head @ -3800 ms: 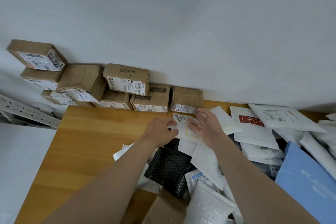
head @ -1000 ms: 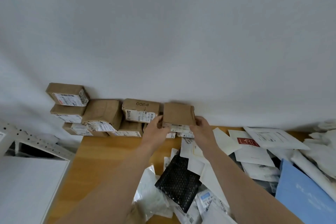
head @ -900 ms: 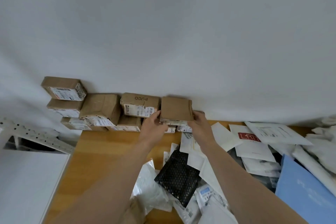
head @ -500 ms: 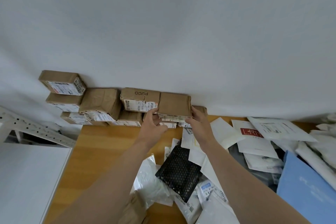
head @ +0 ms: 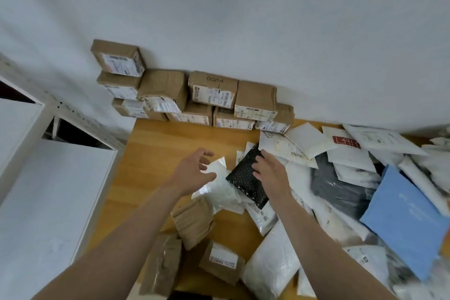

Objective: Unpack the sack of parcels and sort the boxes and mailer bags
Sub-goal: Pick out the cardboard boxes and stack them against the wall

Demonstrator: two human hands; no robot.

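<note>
Near edge: loose boxes (head: pixel 222 261) lay between the forearms, and white mailers (head: pixel 270 273) crowded the table's (head: pixel 155 151) right side. Mid-table, a black mailer (head: pixel 244 179) topped the pile. The box (head: pixel 255 100) held earlier now sat on the stack (head: pixel 165 89) at the far edge, and both hands had pulled back. The left hand (head: pixel 192 173) hovered empty with fingers spread. The right hand (head: pixel 271 174) rested relaxed fingers on the black mailer.

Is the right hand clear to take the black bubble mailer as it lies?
Probably yes. The right hand is empty and its fingers touch the black bubble mailer, which lies on top of the white mailer bags; only a white envelope overlaps its far corner.
</note>
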